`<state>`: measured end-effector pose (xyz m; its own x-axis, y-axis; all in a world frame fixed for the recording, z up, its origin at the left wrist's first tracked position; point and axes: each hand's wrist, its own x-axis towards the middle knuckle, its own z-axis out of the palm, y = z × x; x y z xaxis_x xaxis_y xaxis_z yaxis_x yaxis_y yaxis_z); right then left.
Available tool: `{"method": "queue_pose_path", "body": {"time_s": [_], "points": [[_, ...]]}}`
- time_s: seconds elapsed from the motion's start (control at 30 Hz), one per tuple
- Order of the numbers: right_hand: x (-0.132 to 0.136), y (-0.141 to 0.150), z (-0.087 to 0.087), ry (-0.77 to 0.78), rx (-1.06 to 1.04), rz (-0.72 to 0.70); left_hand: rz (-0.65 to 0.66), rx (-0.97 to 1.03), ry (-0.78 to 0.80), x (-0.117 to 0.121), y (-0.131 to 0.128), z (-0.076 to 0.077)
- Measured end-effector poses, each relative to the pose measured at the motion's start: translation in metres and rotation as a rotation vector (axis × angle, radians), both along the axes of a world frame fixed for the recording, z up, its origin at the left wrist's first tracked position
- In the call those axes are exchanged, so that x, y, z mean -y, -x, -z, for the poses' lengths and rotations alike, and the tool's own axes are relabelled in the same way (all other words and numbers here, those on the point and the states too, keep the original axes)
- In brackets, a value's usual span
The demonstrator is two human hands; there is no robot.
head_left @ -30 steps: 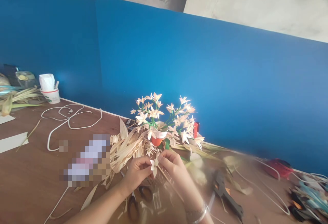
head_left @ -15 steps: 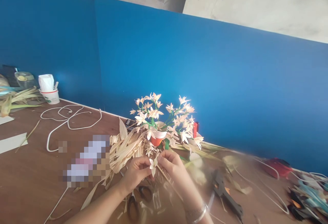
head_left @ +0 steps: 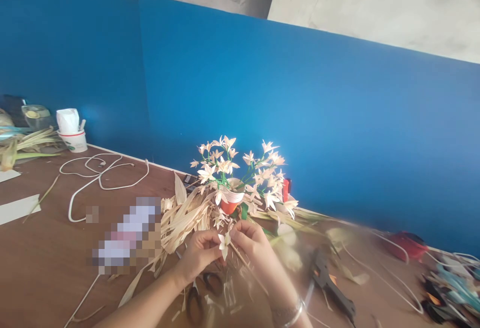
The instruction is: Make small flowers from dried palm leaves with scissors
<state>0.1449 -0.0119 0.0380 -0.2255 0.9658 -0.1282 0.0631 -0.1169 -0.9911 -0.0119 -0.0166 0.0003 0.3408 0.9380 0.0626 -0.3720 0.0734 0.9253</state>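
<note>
My left hand and my right hand meet over the brown table, both pinched on a small cream leaf flower on a thin stick that slants down to the right. My right wrist wears a silver bangle. Just behind my hands stands an orange cup holding a bunch of finished cream flowers on green stems. A pile of dried leaf strips lies left of the cup. Scissors lie under my left wrist.
A black glue gun lies to the right, with white cords, a red item and tools at the far right. A white cable, a paper cup, green leaves and paper sheets sit at left. A blue wall panel stands behind.
None beyond a slight camera shift; both hands stay pinched on the small flower in the same place.
</note>
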Motion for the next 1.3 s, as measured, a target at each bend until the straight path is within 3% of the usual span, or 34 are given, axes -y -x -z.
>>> {"method": "queue_pose_path", "body": {"time_s": [0.47,0.93,1.3], "points": [[0.002,0.001,-0.005,-0.008,0.005,0.005,-0.011,-0.046,0.029,0.0,-0.001,0.001],[0.003,0.009,-0.012,0.0,-0.036,0.262,-0.14,-0.155,0.119,-0.008,-0.007,0.004],[0.0,0.006,-0.008,-0.023,0.025,0.241,-0.102,-0.094,0.166,-0.006,-0.008,0.007]]}}
